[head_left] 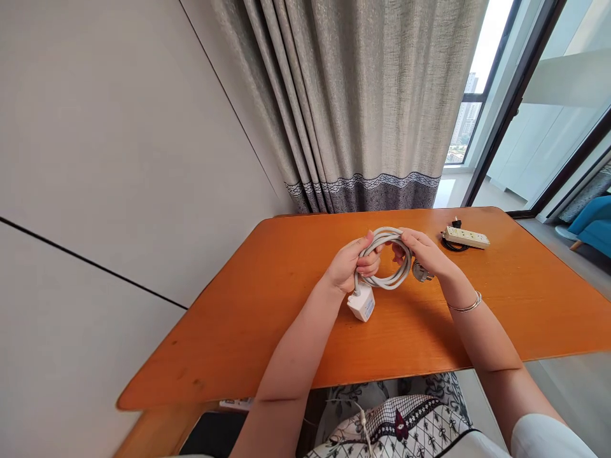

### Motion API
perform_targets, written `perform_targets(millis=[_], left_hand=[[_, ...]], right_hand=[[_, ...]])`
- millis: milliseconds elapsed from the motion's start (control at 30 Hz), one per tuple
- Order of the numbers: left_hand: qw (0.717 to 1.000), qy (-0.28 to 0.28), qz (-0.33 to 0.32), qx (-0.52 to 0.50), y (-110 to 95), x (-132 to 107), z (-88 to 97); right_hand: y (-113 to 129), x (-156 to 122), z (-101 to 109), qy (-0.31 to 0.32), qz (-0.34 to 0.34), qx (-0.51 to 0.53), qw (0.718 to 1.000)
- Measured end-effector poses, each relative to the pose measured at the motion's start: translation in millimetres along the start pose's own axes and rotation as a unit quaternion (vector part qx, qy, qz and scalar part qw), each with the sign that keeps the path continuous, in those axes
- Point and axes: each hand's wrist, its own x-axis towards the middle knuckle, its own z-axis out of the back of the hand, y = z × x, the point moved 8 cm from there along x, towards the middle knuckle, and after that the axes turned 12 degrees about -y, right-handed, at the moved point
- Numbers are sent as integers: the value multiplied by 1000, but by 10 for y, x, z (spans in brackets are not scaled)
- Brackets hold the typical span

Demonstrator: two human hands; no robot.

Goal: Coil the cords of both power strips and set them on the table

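Both hands hold a coiled grey-white cable (392, 280) just above the orange wooden table (267, 318). My left hand (347, 264) is closed round the coil's left side, thumb on top. A white adapter block (361, 303) hangs from the cable below that hand and touches the table. My right hand (424, 251) is closed on the coil's right side, and the grey plug end (422, 273) sticks out under it. A thin bangle sits on the right wrist.
A cream power strip (466, 236) with a black cord and plug lies at the table's far right. A grey curtain (353, 102) hangs behind the table, a wall is at left, and glass doors are at right. A patterned garment covers my lap below the table edge.
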Motion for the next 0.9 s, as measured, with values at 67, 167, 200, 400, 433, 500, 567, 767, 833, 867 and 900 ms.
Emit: perform_targets(millis=[67, 167, 200, 400, 433, 500, 567, 767, 833, 867, 900], left_hand=[[1000, -16, -2, -11, -18, -15, 3], [998, -45, -16, -37, -119, -72, 44], [997, -53, -22, -46, -165, -98, 63], [989, -106, -75, -66, -381, -223, 176], [988, -112, -85, -61, -400, -229, 187], [987, -118, -98, -47, -423, -226, 201], [986, -123, -107, -46, -442, -217, 221], [982, -104, -138, -69, -524, -251, 228], [984, -93, -133, -75, -514, -258, 208], [984, -92, -130, -82, -507, -257, 204], [984, -92, -127, -89, -498, -253, 203]], right_hand=[[42, 2, 42, 2, 9, -14, 1000], [23, 2, 98, 21, 0, -31, 999], [-3, 1, 111, 32, -9, -31, 999], [-104, 30, 98, 47, -32, 45, 997], [-112, 40, 86, 37, -27, 42, 998], [-122, 58, 60, 11, -14, 19, 1000], [-127, 65, 23, -4, -3, -1, 1000], [-146, 56, -18, -7, -8, 2, 1000], [-164, 53, -22, 6, -18, 12, 1000], [-173, 53, -22, 11, -23, 18, 1000], [-181, 56, -19, 13, -27, 25, 999]])
